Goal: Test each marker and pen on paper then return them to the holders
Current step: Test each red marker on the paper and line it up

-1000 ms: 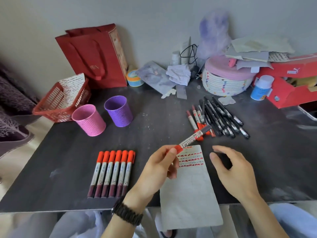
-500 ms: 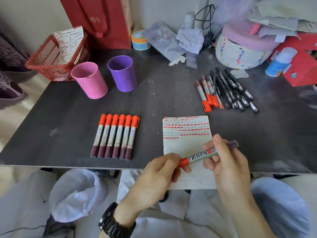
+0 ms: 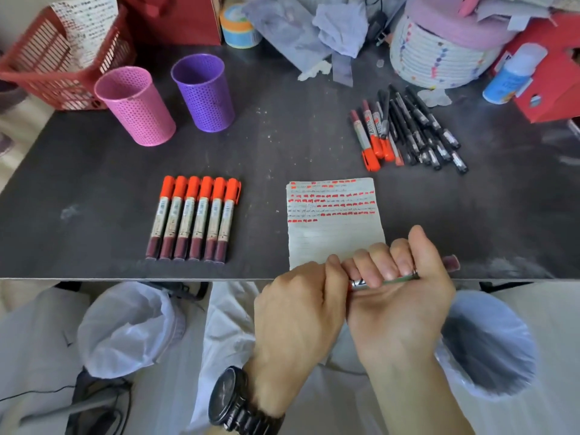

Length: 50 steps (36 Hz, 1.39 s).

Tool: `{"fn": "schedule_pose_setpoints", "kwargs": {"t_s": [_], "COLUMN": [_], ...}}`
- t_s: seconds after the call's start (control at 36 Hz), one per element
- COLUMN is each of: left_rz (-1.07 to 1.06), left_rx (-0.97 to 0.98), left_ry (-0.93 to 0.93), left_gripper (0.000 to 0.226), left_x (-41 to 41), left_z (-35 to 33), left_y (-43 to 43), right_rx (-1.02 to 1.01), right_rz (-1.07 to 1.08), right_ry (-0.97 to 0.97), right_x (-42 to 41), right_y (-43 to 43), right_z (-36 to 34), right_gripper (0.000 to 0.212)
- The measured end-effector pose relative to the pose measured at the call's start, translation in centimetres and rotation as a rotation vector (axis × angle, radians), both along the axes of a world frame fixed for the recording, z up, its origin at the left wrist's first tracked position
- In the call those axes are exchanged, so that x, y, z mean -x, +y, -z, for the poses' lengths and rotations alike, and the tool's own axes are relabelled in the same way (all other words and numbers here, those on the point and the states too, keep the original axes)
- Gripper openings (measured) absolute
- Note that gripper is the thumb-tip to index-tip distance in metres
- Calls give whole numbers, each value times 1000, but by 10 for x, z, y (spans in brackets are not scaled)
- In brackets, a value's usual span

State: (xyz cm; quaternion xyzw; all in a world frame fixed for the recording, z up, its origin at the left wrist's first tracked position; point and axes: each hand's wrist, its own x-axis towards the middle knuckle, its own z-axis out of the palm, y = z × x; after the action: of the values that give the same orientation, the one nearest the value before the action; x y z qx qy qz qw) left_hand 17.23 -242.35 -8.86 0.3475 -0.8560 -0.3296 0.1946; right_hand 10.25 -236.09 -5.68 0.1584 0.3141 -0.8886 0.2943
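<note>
Both hands hold one marker (image 3: 452, 262) at the table's near edge. My right hand (image 3: 395, 296) is curled round its grey barrel, and the dark end sticks out to the right. My left hand (image 3: 298, 312) grips the cap end, which is hidden in the fist. Just beyond lies the lined paper (image 3: 335, 233) with rows of red dashes. A row of several orange-capped markers (image 3: 193, 218) lies to the left. A loose pile of red markers and black pens (image 3: 408, 130) lies at the right. Further back on the left stand the pink holder (image 3: 136, 105) and the purple holder (image 3: 204, 92).
A red mesh basket (image 3: 37, 70) sits at the far left, with a tape roll (image 3: 238, 26), crumpled cloth (image 3: 339, 23) and a round woven box (image 3: 439, 58) along the back. A red cardboard box (image 3: 552, 76) and a white-capped bottle (image 3: 514, 73) are at the right. A bin with a white liner (image 3: 125, 328) stands below the table edge.
The marker came down from above the paper to the table's near edge. My right hand closed round its barrel, and my left hand closed round the cap end. The view tilted downward.
</note>
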Motion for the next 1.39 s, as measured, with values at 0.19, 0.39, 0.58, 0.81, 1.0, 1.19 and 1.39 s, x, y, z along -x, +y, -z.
{"fn": "schedule_pose_setpoints", "kwargs": {"t_s": [0.19,0.39,0.58,0.81,1.0,1.19,1.39], "left_rz": [0,112,-26,-224,-72,54,45], "left_rx": [91,61,-405,-522,-156,104,154], "left_ry": [-43,-71,-51,218,215,100,10], "left_gripper": [56,50,49,66,39,53,67], "left_x": [7,-1,-28,-39,3,33,36], "left_z": [-7,-10,-1,6,13,40,43], "left_y": [2,9,-21,-64,-81,-84,-85], "right_rx": [19,-2,91,92,-285,-538,-696], "right_rz": [32,-99,-155,-131,-269,-389,-361], "right_ry": [-2,65,168,134,325,539,792], "right_x": [6,18,54,83,91,97,100], "right_y": [1,8,25,17,0,-22,-39], "right_z": [-1,-2,-1,19,22,23,42], "right_gripper": [50,48,47,49,67,57,29]}}
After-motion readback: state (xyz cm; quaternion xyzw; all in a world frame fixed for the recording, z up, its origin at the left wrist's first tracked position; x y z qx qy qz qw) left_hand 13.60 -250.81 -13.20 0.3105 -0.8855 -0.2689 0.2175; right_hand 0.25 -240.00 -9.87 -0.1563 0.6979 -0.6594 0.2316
